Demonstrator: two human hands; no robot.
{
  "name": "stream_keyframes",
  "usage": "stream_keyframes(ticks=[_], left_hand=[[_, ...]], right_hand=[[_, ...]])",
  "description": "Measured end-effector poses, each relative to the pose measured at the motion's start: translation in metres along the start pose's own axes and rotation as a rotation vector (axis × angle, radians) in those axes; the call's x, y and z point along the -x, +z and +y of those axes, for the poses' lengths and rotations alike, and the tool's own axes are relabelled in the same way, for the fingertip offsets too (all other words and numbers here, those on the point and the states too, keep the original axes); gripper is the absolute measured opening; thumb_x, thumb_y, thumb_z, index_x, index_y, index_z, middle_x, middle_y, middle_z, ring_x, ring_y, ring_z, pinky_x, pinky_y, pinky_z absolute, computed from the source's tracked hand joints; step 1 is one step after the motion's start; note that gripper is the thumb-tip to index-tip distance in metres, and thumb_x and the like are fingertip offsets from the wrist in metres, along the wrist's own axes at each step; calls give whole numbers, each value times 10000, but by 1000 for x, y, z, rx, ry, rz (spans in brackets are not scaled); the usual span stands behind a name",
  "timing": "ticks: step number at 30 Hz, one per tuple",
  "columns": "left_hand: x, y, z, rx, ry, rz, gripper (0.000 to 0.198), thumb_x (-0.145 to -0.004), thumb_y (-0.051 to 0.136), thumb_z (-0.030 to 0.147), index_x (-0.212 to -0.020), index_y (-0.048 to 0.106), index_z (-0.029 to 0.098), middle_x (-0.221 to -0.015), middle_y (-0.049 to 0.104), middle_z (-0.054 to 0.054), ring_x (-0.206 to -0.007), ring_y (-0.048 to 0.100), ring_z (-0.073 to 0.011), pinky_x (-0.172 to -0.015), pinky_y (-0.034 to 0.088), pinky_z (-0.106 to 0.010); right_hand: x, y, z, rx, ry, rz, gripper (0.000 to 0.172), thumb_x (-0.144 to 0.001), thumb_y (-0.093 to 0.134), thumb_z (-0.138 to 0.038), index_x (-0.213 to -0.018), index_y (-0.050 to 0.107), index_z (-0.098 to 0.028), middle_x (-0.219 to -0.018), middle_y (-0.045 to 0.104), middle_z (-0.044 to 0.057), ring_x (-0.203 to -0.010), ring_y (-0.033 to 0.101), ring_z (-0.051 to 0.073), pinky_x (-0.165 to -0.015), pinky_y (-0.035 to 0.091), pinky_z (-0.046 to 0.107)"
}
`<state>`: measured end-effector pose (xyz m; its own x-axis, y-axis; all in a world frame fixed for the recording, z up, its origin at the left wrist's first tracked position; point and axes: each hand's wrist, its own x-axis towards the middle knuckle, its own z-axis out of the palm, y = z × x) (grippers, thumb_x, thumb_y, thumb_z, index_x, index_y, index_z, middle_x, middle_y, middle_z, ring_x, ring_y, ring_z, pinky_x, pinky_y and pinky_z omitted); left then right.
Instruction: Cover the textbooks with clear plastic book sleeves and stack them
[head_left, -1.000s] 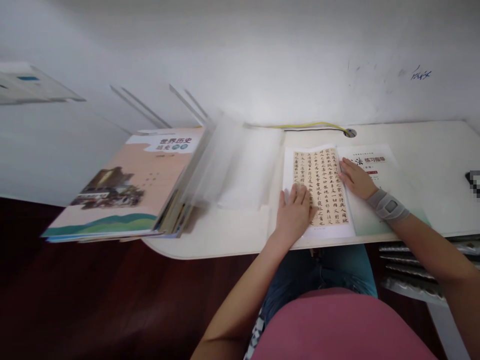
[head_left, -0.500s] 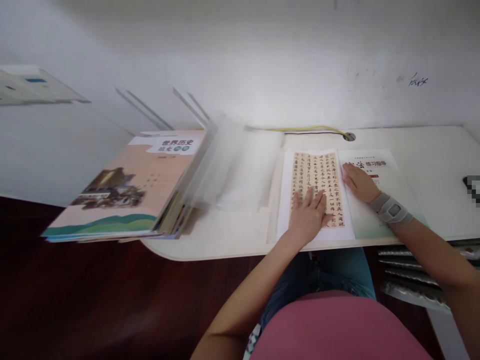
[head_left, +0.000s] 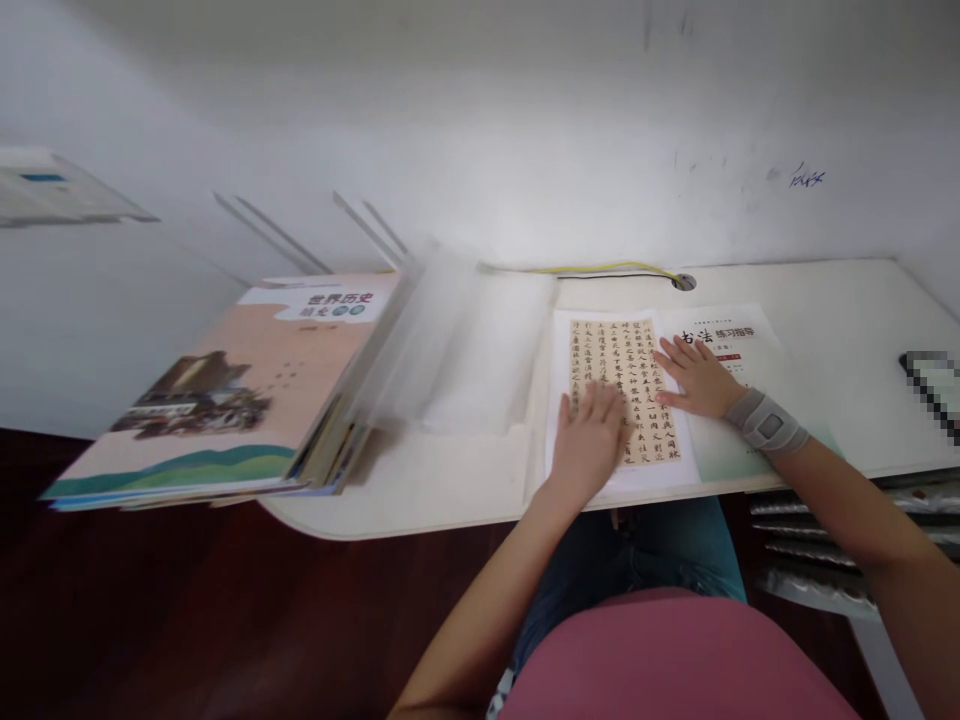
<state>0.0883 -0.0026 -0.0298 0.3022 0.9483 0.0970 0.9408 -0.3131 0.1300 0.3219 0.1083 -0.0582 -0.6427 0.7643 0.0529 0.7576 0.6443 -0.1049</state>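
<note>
Both hands lie palm down on a booklet spread out flat on the right half of the white table [head_left: 840, 320], close to its near edge. The left hand [head_left: 591, 435] rests over the near middle of the booklet's left panel [head_left: 559, 400], which bears columns of black calligraphy on tan; its fingers are extended, slightly parted and a little blurred. The right hand [head_left: 697, 378] is open wider, fingers fanned across the join, their tips on the calligraphy and the palm over the right panel [head_left: 731, 440], a pale green and white cover with a printed title. Neither hand has hold of anything; how hard they press, I cannot tell. A grey band [head_left: 766, 420] wraps the right wrist. Left of the booklet, translucent plastic sheets [head_left: 480, 350] lie beside a stack of books [head_left: 225, 400], whose top one has a pink cover with a building; the stack juts past the table's left end. At the far edge, a yellow cable [head_left: 615, 268] runs to a round hole [head_left: 684, 283]. A dark-edged object [head_left: 934, 385], partly pixelated, sits at the far right.
</note>
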Motion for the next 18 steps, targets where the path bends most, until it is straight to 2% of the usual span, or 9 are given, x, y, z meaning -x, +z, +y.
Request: stream_keyframes(ticks=[3,6,8,10,12,14,16,18], left_hand=[[10,-14,-24,-31,-215,86,547,-916,378,277,-1443,351,130,-1503,340,-185,-1368,340,-358,-1048,344,-584],[24,-23,-47,-6,-391,64,614,-880,410,265,-1456,293,86,-1370,476,-260,-1169,547,-374,-880,483,-526],[32,-25,-60,79,-475,-19,597,-870,381,243,-1443,313,92,-1165,611,-227,-953,648,-335,-762,519,-481],[37,-28,-69,239,-541,-38,553,-854,379,227,-1398,380,123,-930,671,-130,-771,665,-276,-715,519,-447],[39,-36,-75,514,-534,59,501,-833,437,245,-1327,433,159,-738,635,-20,-650,635,-210,-698,520,-398],[41,-52,-74,842,-443,221,467,-803,529,279,-1255,460,188,-624,558,55,-571,592,-157,-661,522,-338],[44,-74,-64,1088,-311,365,419,-776,602,286,-1177,504,212,-583,513,82,-535,563,-128,-667,531,-323],[46,-99,-47,1198,-163,466,337,-765,645,271,-1090,564,235,-589,508,85,-517,547,-107,-781,542,-370]], right_hand=[[2,2,-6,14,20,38,760,-875,332,-682,-1476,294,-218,-1544,264,133,-1420,218,344,-1117,211,594],[19,4,-32,36,62,135,672,-931,302,-582,-1454,340,-162,-1506,326,193,-1400,271,354,-1084,265,606],[41,6,-58,24,55,162,711,-915,346,-589,-1436,365,-105,-1483,340,242,-1396,265,379,-1069,298,601],[66,10,-86,-2,24,165,829,-845,443,-655,-1437,357,-81,-1488,312,265,-1402,227,407,-1070,306,598],[87,14,-108,-29,-2,167,979,-732,536,-732,-1439,355,-80,-1499,282,275,-1402,196,436,-1068,312,605],[99,16,-122,-55,24,182,976,-717,583,-706,-1437,360,-85,-1495,289,276,-1403,197,430,-1071,316,609],[102,14,-126,-121,39,195,832,-801,574,-589,-1430,376,-81,-1486,313,271,-1406,219,399,-1082,322,591],[101,7,-123,-262,-2,203,647,-885,504,-443,-1417,403,-89,-1484,339,244,-1405,257,348,-1096,333,548]])
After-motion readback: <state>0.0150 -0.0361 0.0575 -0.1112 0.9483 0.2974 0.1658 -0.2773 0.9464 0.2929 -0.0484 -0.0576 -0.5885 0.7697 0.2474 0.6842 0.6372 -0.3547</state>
